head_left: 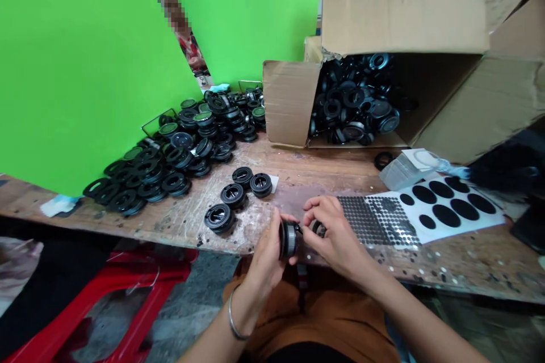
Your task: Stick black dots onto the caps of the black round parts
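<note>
My left hand (269, 247) is wrapped round a black round part (288, 239) with a ribbed grey rim, tilted on its edge near the table's front. Just to the right, my right hand (326, 229) has its thumb and forefinger brought together beside that part; whatever small thing they pinch is too small to name. A black ring (317, 227) shows behind the right fingers. Several round black parts (232, 195) lie on the table to the left of my hands. A sheet of small dark dots (370, 220) lies right of my right hand.
A large pile of black round parts (149, 173) covers the left of the wooden table (323, 167). An open cardboard box (290, 102) with more parts stands at the back. White sheet with black ovals (438, 222), clear packet (402, 169), red stool (140, 272) at lower left.
</note>
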Available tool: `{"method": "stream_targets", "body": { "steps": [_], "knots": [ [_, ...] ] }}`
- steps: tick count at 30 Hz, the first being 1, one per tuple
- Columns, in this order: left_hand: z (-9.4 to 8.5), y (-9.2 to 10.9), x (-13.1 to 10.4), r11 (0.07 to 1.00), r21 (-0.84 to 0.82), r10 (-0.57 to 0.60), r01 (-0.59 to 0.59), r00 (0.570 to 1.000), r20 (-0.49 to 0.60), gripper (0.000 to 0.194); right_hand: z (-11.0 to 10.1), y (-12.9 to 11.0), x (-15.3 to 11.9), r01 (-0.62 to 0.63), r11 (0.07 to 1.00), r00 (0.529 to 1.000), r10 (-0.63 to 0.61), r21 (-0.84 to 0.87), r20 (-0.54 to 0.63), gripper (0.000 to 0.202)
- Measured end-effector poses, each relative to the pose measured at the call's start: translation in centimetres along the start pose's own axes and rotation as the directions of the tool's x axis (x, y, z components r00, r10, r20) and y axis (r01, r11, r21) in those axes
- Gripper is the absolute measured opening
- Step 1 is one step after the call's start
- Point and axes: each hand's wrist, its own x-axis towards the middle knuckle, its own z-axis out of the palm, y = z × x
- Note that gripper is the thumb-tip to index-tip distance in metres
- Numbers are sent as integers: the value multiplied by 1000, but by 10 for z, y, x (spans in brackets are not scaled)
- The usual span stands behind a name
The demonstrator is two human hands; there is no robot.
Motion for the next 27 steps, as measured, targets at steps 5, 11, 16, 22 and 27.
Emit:
{"method": "stream_targets", "body": {
  "steps": [5,11,16,22,27],
  "knots": [
    [6,-5,-1,1000,-11,-22,22,1000,0,51,3,5,0,-23,998,999,25,-51,35,14],
    [10,-4,-2,989,-97,-112,109,993,-28,55,6,4,-12,179,947,979,-199,-268,-52,9],
    [3,-3,-2,970,-128,-206,205,979,2,46,12,7,-31,342,859,935,-351,-381,49,25],
    [-16,3,1,944,-148,-287,295,955,72,38,-17,32,-28,161,970,987,-163,-182,8,21],
    [-24,15,4,980,-141,-142,140,990,-5,37,-20,53,-27,11,941,996,20,-339,89,8]
  ]
}}
